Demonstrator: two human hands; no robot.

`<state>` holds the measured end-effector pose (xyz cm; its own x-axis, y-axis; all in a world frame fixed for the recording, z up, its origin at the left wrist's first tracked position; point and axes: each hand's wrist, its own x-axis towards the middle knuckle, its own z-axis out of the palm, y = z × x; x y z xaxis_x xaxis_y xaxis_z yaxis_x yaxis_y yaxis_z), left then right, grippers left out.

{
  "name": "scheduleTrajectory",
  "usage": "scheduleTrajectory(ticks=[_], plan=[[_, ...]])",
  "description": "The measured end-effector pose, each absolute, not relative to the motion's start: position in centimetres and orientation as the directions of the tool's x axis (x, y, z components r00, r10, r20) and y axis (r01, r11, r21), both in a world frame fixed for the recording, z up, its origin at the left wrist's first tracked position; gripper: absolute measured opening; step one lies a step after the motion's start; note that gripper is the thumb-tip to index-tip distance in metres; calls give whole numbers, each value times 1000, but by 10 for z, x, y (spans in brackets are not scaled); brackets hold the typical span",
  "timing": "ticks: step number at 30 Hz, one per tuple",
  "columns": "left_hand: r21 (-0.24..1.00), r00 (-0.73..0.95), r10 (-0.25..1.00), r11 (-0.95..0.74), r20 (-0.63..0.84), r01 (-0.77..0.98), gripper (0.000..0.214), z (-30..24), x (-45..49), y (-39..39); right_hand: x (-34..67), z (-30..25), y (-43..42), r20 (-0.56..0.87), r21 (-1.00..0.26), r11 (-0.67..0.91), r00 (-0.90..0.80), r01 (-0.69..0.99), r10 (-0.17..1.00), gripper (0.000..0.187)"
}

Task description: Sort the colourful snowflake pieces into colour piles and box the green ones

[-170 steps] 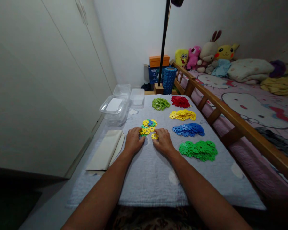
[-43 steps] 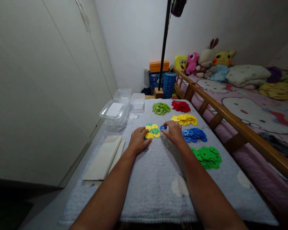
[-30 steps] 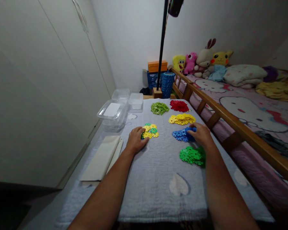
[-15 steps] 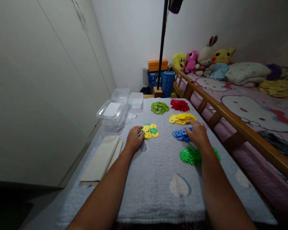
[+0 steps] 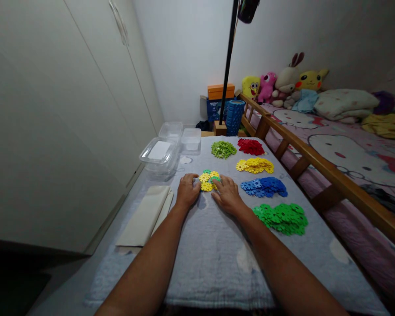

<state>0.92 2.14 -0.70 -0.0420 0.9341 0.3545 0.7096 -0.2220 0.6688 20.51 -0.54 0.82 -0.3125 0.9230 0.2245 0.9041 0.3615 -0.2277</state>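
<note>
In front of me on the cloth lies a small cluster of linked snowflake discs (image 5: 206, 177), yellow with some green ones. My left hand (image 5: 188, 191) is at its left edge, with curled fingers and thumb closed on the rim. From the right, my right hand (image 5: 228, 194) reaches onto the cluster, index finger over a green disc and thumb lower down; its fingertips partly cover the discs. To the right of that hand are loose piles of blue discs (image 5: 265, 187), green discs (image 5: 283, 217) and yellow discs (image 5: 256, 165).
Farther back lie light-green pieces (image 5: 224, 149) and red pieces (image 5: 251, 146). Clear plastic boxes (image 5: 159, 151) stand at the back left, above a folded beige cloth (image 5: 145, 219). A wooden bed rail (image 5: 296, 158) borders the right side. A black pole (image 5: 229, 57) rises behind.
My right hand has moved left from the blue and yellow piles to the disc cluster, uncovering the blue and green piles. My left hand stays beside the cluster. The view has shifted slightly.
</note>
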Motion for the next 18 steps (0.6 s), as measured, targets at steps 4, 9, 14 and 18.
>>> scheduleTrajectory(ticks=[4,9,14,18], plan=[[671,-37,941,-212,337,711,25,-9,11,21,205,2,-3,223,-226,383,-336,895,915,43],[660,-24,949,-201,315,724,25,-9,12,21,205,-1,-1,259,-291,364,-293,885,920,26],[653,9,957,-204,289,730,26,-5,12,18,205,-1,-1,272,-330,309,-223,892,936,18],[625,118,953,-274,280,731,39,-3,9,17,204,-3,-2,298,-351,323,-223,879,928,36]])
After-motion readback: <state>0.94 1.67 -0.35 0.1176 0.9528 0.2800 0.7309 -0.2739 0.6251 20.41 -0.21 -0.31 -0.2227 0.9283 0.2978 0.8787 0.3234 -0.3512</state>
